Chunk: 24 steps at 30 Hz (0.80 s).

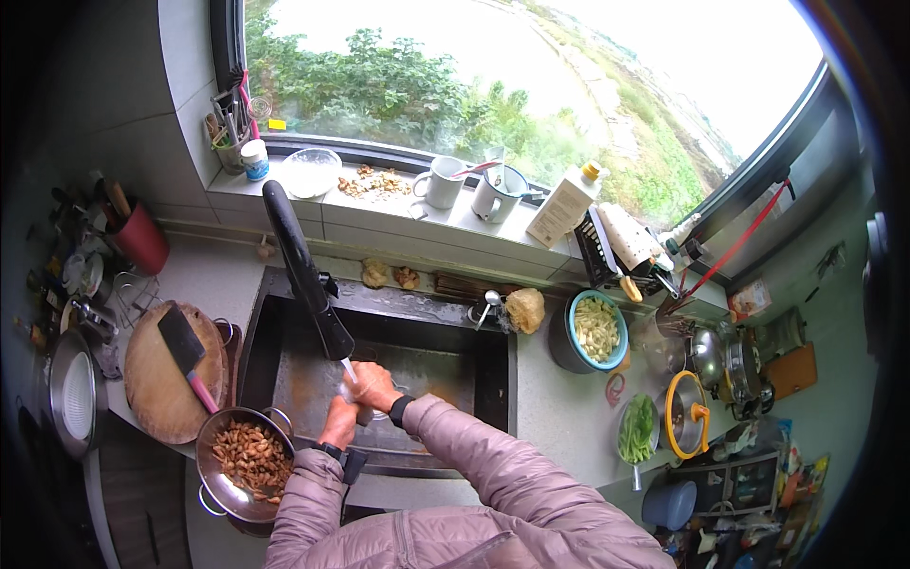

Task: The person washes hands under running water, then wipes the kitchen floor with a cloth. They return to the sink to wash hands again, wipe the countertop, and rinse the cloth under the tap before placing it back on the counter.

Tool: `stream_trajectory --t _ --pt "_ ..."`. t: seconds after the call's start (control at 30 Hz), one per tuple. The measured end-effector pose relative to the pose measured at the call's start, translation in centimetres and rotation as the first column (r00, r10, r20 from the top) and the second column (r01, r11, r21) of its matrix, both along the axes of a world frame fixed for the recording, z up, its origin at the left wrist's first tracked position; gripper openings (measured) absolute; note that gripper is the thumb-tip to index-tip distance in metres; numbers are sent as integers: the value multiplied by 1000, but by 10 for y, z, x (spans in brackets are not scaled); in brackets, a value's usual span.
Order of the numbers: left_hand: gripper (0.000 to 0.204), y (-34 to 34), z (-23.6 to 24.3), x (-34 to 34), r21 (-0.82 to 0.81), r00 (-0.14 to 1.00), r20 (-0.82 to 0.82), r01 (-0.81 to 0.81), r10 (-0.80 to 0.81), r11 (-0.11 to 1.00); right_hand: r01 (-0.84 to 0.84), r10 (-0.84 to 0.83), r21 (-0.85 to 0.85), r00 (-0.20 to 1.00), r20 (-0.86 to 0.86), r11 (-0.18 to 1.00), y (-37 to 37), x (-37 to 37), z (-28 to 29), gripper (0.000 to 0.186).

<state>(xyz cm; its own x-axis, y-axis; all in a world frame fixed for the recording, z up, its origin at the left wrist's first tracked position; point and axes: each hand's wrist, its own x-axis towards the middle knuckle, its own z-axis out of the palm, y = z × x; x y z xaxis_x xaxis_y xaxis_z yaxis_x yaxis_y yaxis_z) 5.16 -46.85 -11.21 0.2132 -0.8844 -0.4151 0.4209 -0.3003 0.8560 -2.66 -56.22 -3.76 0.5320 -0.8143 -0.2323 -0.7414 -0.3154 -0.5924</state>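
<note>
My two hands are together over the dark sink point(398, 365), right under the water stream point(350, 370) from the black faucet point(301, 270). The right hand point(375, 386) is curled on top, and the left hand point(339, 423) is closed just below and to its left. Something pale shows between the fingers, wet and mostly covered, too hidden to name. Both wrists wear dark bands below the mauve puffy sleeves point(474, 446). Left of the sink stands a steel pot point(209, 469) with many small brown-orange pieces point(248, 457).
A cleaver point(182, 341) lies on a round wooden board point(152, 389) at the left. To the right are a blue-rimmed bowl of pale shreds point(597, 329), green leaves point(638, 429) and an orange-rimmed lid point(684, 417). Mugs point(441, 183) and a bottle point(564, 209) line the windowsill.
</note>
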Motion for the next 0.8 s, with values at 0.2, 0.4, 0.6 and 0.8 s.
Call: stream_trajectory --t 0.2,0.4,0.6,0.8 --pt "29 -5 19 7 120 951 -231 -179 203 976 -249 251 -40 965 75 968 3 3 -25 29" --pt "32 -6 41 10 75 980 163 103 -114 992 -190 190 -58 982 6 980 -28 -12 -9 35" --pt "43 -4 30 14 100 993 119 2 -14 995 -171 -58 612 940 335 772 -59 -29 33 26" --pt "45 -2 18 14 -75 988 153 47 -35 996 -422 53 487 795 605 764 -22 -6 50 13"
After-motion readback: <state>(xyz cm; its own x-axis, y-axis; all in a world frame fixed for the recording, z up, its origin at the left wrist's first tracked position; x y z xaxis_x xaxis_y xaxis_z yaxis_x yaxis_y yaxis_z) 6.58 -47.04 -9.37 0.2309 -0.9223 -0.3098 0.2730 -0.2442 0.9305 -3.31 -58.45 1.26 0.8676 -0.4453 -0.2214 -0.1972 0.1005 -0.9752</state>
